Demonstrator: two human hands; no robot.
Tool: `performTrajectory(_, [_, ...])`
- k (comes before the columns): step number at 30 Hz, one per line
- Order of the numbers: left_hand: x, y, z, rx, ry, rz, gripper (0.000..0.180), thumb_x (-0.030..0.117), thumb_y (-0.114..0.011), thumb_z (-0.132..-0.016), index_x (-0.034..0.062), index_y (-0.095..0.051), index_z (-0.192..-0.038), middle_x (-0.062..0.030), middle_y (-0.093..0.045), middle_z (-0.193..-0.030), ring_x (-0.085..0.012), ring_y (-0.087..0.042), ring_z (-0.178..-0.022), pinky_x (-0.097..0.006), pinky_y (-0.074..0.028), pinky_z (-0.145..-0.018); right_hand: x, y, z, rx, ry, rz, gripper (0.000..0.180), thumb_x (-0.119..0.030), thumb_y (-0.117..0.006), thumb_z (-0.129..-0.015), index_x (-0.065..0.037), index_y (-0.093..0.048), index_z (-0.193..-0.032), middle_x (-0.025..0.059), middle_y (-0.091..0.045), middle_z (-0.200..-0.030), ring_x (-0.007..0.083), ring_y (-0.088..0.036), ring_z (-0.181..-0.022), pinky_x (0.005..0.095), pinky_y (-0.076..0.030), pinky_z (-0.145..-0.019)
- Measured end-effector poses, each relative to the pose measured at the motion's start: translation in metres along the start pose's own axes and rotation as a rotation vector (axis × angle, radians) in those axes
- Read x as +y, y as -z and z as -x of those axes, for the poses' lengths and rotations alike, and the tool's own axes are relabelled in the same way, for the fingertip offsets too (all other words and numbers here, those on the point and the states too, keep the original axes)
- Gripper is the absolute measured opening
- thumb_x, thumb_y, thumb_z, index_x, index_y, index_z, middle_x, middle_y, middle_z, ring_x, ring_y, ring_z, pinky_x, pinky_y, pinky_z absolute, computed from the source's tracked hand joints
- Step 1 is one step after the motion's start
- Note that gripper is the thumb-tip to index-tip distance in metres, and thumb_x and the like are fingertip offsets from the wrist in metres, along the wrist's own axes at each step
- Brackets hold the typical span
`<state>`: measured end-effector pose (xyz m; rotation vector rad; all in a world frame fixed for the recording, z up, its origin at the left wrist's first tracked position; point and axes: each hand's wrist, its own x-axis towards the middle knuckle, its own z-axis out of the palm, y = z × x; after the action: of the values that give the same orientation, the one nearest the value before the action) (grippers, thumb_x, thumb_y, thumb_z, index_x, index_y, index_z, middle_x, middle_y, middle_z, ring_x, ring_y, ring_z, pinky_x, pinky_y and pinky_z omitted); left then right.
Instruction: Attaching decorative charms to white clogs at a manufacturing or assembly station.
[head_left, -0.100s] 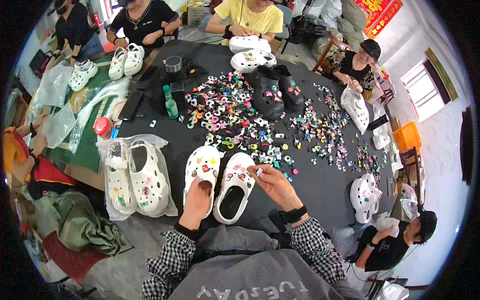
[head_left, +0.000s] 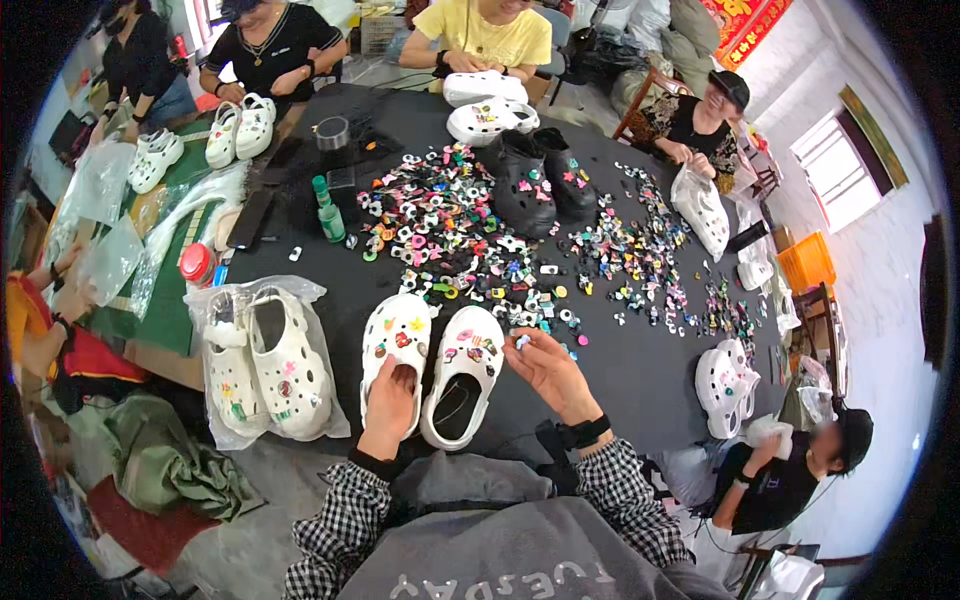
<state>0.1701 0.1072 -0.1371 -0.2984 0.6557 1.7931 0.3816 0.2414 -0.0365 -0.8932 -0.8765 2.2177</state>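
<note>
Two white clogs stand side by side at the table's near edge, both dotted with colourful shoe charms. My left hand [head_left: 388, 408] grips the left clog [head_left: 392, 325], its fingers reaching into the foot opening. Just right of the right clog [head_left: 474, 328], my right hand [head_left: 556, 375] pinches a small pale blue-and-white shoe charm [head_left: 522, 342] between thumb and fingers. Those fingertips are close beside that clog's toe. Several charms cluster on the toe of each clog.
A bagged pair of white clogs [head_left: 290, 395] lies to the left. Beyond my hands spreads a heap of loose charms [head_left: 450, 235], with black boots [head_left: 525, 190] behind it. A green bottle [head_left: 328, 212] and a red-lidded jar [head_left: 197, 264] stand left. Co-workers sit around the table.
The whole view has shifted slightly. My right hand with the charm has drawn a little away from the right clog's toe. The left hand keeps its grip.
</note>
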Motion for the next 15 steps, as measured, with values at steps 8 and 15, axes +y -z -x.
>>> performTrajectory(8, [-0.001, -0.001, -0.018, 0.002, -0.009, 0.008, 0.026, 0.009, -0.058, -0.088, 0.0064, -0.053, -0.113, -0.0055, -0.060, -0.111, -0.0186, -0.057, -0.101, -0.032, -0.045, -0.090, 0.023, 0.040, 0.018, 0.097, -0.042, 0.002, 0.023, -0.009, -0.049, -0.095, -0.002, -0.052, -0.116, 0.0062, -0.060, -0.100, 0.0108, -0.057, -0.085, 0.0236, -0.049, -0.078])
performTrajectory(15, [-0.002, -0.001, -0.004, 0.067, -0.020, 0.003, 0.041, -0.001, -0.051, -0.084, 0.0009, -0.044, -0.125, -0.0137, -0.054, -0.123, -0.0263, -0.054, -0.111, -0.038, -0.041, -0.099, 0.025, 0.043, 0.014, 0.133, -0.038, 0.063, 0.023, -0.012, -0.049, -0.095, -0.002, -0.054, -0.115, 0.0041, -0.059, -0.097, 0.0099, -0.057, -0.085, 0.0234, -0.048, -0.077])
